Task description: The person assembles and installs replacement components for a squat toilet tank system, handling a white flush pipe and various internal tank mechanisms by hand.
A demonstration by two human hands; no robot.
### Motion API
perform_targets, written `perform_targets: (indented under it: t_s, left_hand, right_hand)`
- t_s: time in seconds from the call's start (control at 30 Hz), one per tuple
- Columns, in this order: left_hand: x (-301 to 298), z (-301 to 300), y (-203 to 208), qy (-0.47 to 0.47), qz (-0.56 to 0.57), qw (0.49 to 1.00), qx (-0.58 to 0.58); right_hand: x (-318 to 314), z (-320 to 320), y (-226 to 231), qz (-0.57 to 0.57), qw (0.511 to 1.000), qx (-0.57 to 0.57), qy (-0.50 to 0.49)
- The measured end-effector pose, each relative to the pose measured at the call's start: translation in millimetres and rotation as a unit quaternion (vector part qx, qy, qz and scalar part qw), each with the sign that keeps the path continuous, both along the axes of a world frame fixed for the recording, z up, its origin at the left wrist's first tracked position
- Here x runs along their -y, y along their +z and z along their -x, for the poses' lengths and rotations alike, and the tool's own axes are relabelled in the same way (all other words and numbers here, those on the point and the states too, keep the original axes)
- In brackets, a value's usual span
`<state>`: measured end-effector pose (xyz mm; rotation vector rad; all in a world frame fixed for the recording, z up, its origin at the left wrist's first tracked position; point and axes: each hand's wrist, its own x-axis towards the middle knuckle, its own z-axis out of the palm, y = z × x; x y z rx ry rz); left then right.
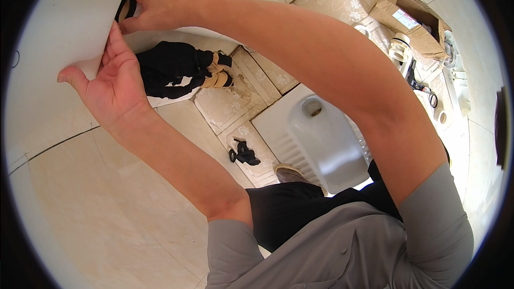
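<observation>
At the upper left stands a smooth white box-like fixture [69,16], cut off by the view's rim. My left hand [119,86] cradles its lower corner, palm turned up, with the thumb out along the front face and the fingers stretched up the side edge. My right hand [158,6] reaches across from the right and closes on a black ring [127,9] at the fixture's side; the thumb is below it and the bent fingers above. The fixture partly hides those fingertips. Below my hands, a black and tan cloth bundle [171,67] lies on something white.
A squat toilet [326,144] is set in the tiled floor before me, my shoe [290,174] beside it. Small black items [245,153] lie on its left. At the far right are an opened cardboard box [409,21], white plastic fittings [399,48] and a dark tool [415,77].
</observation>
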<state>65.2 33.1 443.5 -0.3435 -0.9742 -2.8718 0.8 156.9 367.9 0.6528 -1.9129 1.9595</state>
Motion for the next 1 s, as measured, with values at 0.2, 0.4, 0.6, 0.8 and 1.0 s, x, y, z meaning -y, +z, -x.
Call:
perform_targets:
  t_s: [0.2, 0.4, 0.6, 0.8, 1.0]
  left_hand:
    - [0.2, 3.8, -1.3, -0.026, -0.021, 0.999, 0.005]
    - [-1.7, 0.6, -2.1, 0.0, 0.007, 1.0, -0.002]
    - [5.3, 2.8, -2.0, -0.051, -0.035, 0.998, 0.0]
    - [-3.4, 1.1, -0.8, -0.011, -0.007, 1.0, 0.003]
    - [3.2, 2.6, -1.2, -0.012, 0.0, 1.0, -0.004]
  right_hand:
    - [6.3, 13.0, -8.2, 0.12, 0.992, -0.036, 0.006]
    - [5.9, 10.7, -13.4, 0.121, 0.992, -0.031, 0.03]
    - [4.8, 5.2, -6.8, 0.084, 0.996, -0.013, 0.032]
    - [3.8, 12.6, -1.9, 0.03, 0.999, -0.043, -0.008]
    - [1.8, 7.0, 6.5, -0.049, 0.998, -0.02, -0.017]
